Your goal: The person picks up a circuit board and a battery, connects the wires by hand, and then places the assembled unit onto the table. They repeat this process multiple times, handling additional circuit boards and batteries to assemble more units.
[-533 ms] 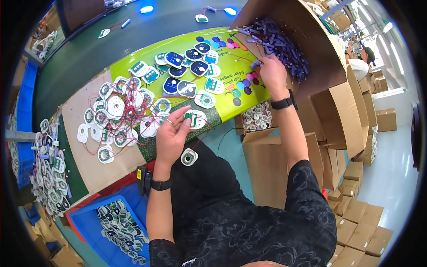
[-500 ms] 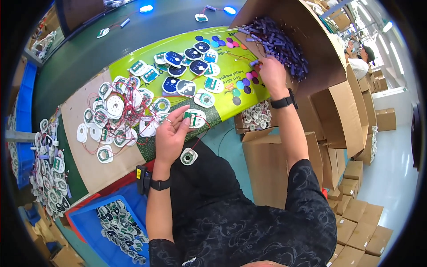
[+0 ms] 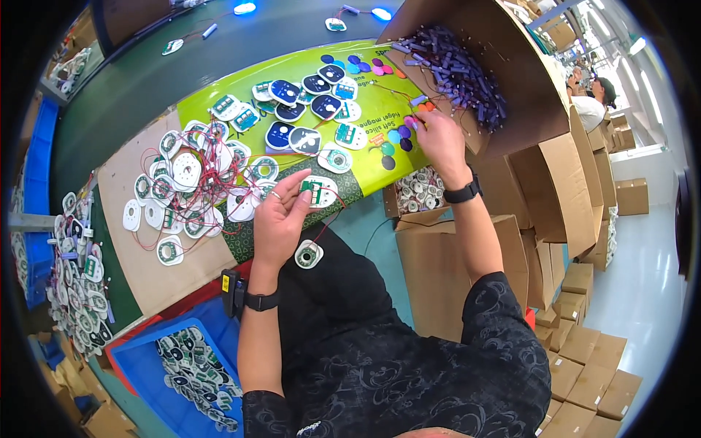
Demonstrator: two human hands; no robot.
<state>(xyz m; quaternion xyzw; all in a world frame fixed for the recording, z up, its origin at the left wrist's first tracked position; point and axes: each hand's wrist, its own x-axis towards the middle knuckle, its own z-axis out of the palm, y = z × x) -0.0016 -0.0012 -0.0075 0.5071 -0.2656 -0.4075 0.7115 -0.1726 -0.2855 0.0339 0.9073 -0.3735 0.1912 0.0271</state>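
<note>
My left hand (image 3: 277, 223) pinches a white plastic plate with a green circuit board (image 3: 321, 193) over the bench's front edge. Its red wire runs down to a white disc with a ring-shaped board (image 3: 309, 254), hanging above my lap. My right hand (image 3: 441, 142) is over the yellow-green sheet (image 3: 303, 69), thumb and fingertips together; whatever they hold is too small to make out. Just beyond the fingertips lies a purple cylindrical cell (image 3: 418, 100) with thin wires. Several dark-blue oval covers (image 3: 284, 92) and white board plates (image 3: 351, 136) lie between my hands.
Red-wired white discs (image 3: 187, 170) are heaped on the bench's left. An open carton (image 3: 526, 95) at the right holds many purple cells (image 3: 456, 73). Behind runs a dark green conveyor (image 3: 146, 87). A blue bin (image 3: 146, 372) of boards stands lower left; cartons (image 3: 584, 365) stack at right.
My right hand has drawn back slightly toward me and left, away from the purple cell, which stays on the sheet. My left hand keeps its hold on the plate.
</note>
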